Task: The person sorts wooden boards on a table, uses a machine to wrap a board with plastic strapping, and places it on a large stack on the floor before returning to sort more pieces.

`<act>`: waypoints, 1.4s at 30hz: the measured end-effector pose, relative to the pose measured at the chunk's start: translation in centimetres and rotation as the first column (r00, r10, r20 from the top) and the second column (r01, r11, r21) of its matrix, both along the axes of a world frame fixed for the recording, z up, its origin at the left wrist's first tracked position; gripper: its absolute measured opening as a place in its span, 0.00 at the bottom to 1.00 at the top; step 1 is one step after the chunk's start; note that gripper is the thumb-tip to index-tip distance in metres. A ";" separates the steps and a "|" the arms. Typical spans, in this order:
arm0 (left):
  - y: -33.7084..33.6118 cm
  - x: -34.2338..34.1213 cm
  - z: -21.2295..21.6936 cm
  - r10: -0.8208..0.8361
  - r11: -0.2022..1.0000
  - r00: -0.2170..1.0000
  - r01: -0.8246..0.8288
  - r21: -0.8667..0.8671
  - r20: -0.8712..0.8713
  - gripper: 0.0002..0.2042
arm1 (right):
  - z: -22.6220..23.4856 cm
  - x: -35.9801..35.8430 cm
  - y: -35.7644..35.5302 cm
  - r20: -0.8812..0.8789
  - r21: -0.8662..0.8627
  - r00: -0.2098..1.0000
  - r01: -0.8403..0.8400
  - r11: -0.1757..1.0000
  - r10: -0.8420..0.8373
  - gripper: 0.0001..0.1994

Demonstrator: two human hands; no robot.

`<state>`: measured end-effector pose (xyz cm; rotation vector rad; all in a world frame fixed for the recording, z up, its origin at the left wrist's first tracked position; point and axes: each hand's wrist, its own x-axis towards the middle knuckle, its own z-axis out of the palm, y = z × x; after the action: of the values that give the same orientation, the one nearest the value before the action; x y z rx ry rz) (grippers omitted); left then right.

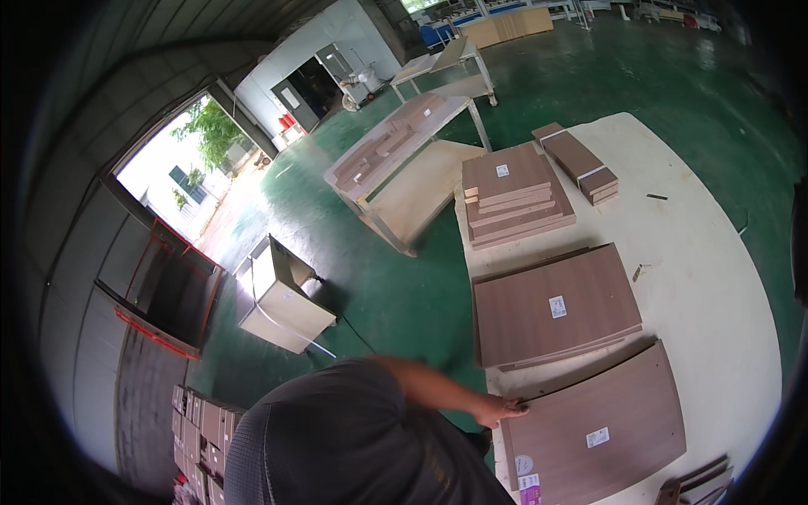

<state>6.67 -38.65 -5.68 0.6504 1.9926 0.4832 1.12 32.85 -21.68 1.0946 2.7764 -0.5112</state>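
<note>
My left hand [500,410] at the near panel [606,400]

I have the left hand touching the panel's far left corner; I can't tell whether that grip is clamped on it or just resting. My right hand is out of view, so I can't tell its grip. The near panel lies along the left side of the desk [715,311], a white label [598,437] facing up. Beyond it lie the middle panels [530,295], then the far stack [509,181], with a strapped bundle [576,158] just to its right.
</note>
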 end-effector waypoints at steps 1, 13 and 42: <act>0.1 0.3 0.0 0.012 1.000 1.000 -0.012 0.005 -0.007 0.56 | 0.2 0.2 0.4 0.004 -0.004 1.000 -0.010 1.000 0.010 0.60; -1.1 -1.7 -1.5 0.057 0.994 0.997 -0.061 0.090 0.044 0.55 | -0.1 7.4 -0.1 -0.056 -0.106 0.998 -0.030 0.994 0.024 0.62; -32.3 -14.1 -3.6 -0.071 0.756 0.912 -0.215 0.618 0.404 0.39 | 18.5 1.2 -74.0 -0.450 0.477 0.763 -0.232 0.847 0.463 0.44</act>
<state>-7.46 -70.98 -9.24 0.8098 1.4227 1.2982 2.34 -41.17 -3.14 0.4549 3.6131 -0.2391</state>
